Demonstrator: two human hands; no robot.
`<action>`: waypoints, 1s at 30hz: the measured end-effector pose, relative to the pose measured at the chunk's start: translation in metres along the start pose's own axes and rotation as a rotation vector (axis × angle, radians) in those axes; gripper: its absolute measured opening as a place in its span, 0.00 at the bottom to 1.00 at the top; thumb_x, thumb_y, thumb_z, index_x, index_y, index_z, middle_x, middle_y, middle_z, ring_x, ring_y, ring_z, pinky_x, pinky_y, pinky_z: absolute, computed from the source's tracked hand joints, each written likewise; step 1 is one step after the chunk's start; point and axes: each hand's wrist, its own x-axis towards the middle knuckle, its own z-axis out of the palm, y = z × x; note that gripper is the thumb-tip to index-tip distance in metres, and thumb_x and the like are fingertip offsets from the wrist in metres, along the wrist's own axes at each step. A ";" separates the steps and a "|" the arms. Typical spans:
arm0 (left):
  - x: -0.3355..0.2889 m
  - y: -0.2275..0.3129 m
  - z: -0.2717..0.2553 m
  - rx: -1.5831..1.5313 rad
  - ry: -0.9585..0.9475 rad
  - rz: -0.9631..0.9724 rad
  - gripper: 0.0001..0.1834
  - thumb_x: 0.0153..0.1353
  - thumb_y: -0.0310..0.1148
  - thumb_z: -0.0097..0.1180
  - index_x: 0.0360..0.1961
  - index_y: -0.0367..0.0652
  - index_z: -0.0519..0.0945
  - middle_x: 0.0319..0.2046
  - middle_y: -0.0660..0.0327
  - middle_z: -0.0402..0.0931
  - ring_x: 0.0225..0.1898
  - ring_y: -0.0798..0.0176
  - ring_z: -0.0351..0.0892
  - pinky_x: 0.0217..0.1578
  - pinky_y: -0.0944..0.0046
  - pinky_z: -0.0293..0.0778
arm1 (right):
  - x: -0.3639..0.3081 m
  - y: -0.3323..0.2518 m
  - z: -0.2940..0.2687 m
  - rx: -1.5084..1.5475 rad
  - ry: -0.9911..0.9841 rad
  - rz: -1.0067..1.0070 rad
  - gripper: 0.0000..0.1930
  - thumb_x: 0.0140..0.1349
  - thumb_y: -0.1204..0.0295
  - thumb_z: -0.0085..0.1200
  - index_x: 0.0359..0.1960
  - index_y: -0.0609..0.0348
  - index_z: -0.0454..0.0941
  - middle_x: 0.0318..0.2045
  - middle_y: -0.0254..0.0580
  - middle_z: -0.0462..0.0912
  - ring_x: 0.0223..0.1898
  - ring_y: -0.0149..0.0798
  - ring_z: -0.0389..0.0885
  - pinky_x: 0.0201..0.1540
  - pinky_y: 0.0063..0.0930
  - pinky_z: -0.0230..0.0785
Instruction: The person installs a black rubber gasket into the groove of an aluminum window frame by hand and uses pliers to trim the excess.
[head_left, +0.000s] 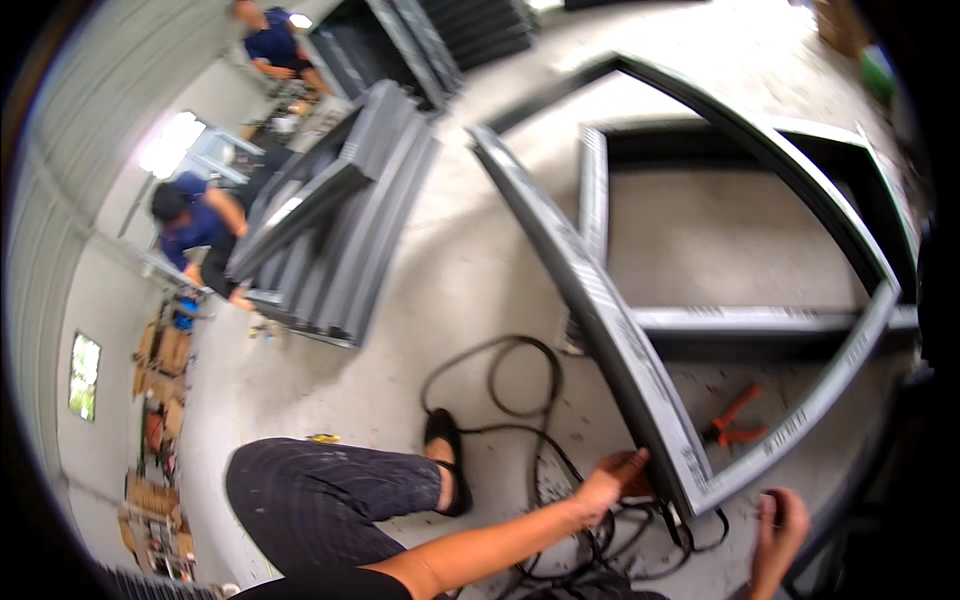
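Note:
A grey metal frame (640, 372) with a protective film on its faces stands tilted before me, its near corner low and close to my hands. At that corner my left hand (606, 487) is closed on the outer edge of the frame, its fingertips partly hidden by the dark side. My right hand (782, 528) is apart from the frame, to the right of the corner, with the fingers raised, loosely bent and nothing seen in them. Black flexible strip or cable (545, 425) lies in loops on the floor and bunches beneath the corner.
A second grey frame (690, 320) lies behind the tilted one. Red-handled pliers (738, 415) rest on the floor inside the tilted frame. More frames are stacked (350, 230) at the far left, where a person (195, 225) bends beside them. Another person (275, 45) works farther back.

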 end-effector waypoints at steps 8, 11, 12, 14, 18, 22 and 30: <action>0.009 -0.003 0.012 -0.124 0.134 0.103 0.27 0.69 0.52 0.46 0.50 0.35 0.74 0.37 0.57 0.80 0.36 0.65 0.80 0.41 0.64 0.77 | 0.141 -0.073 0.009 -0.305 0.054 -0.788 0.08 0.44 0.73 0.59 0.21 0.65 0.73 0.23 0.51 0.72 0.33 0.55 0.71 0.48 0.45 0.63; 0.041 -0.037 0.008 0.006 0.267 0.219 0.28 0.69 0.53 0.45 0.47 0.34 0.76 0.35 0.57 0.80 0.33 0.66 0.78 0.37 0.65 0.75 | 0.142 -0.053 0.008 -0.380 0.051 -0.731 0.16 0.44 0.71 0.60 0.11 0.64 0.65 0.15 0.50 0.66 0.28 0.56 0.68 0.49 0.46 0.62; 0.049 -0.047 0.003 0.067 0.318 0.267 0.28 0.69 0.53 0.45 0.47 0.34 0.77 0.34 0.57 0.80 0.31 0.66 0.77 0.35 0.65 0.74 | 0.138 -0.055 0.012 -0.357 0.085 -0.738 0.17 0.44 0.71 0.60 0.10 0.64 0.64 0.15 0.50 0.65 0.27 0.56 0.67 0.49 0.46 0.62; 0.033 -0.041 0.000 0.309 0.550 0.432 0.28 0.69 0.53 0.44 0.44 0.34 0.79 0.32 0.57 0.80 0.29 0.67 0.73 0.33 0.65 0.71 | 0.122 -0.059 0.018 -0.372 0.103 -0.733 0.15 0.46 0.71 0.59 0.12 0.64 0.68 0.16 0.51 0.68 0.28 0.55 0.69 0.50 0.47 0.62; -0.019 -0.004 0.003 0.368 0.702 0.378 0.28 0.69 0.51 0.45 0.47 0.33 0.79 0.39 0.48 0.82 0.41 0.57 0.80 0.44 0.60 0.72 | 0.074 -0.079 0.029 -0.391 0.142 -0.652 0.15 0.52 0.72 0.56 0.12 0.65 0.69 0.16 0.51 0.69 0.28 0.55 0.70 0.49 0.45 0.62; 0.007 0.012 -0.056 0.527 0.650 0.323 0.27 0.69 0.50 0.44 0.47 0.33 0.79 0.42 0.47 0.81 0.43 0.54 0.80 0.47 0.59 0.71 | 0.050 -0.089 0.049 -0.368 0.177 -0.567 0.15 0.54 0.69 0.57 0.13 0.63 0.71 0.17 0.48 0.72 0.27 0.51 0.71 0.46 0.42 0.63; 0.042 0.167 -0.127 0.724 0.607 0.362 0.28 0.69 0.50 0.42 0.38 0.31 0.80 0.30 0.48 0.81 0.29 0.56 0.81 0.34 0.58 0.75 | 0.056 -0.140 0.114 -0.323 0.103 -0.630 0.22 0.50 0.53 0.64 0.15 0.57 0.72 0.17 0.42 0.73 0.26 0.46 0.73 0.39 0.41 0.62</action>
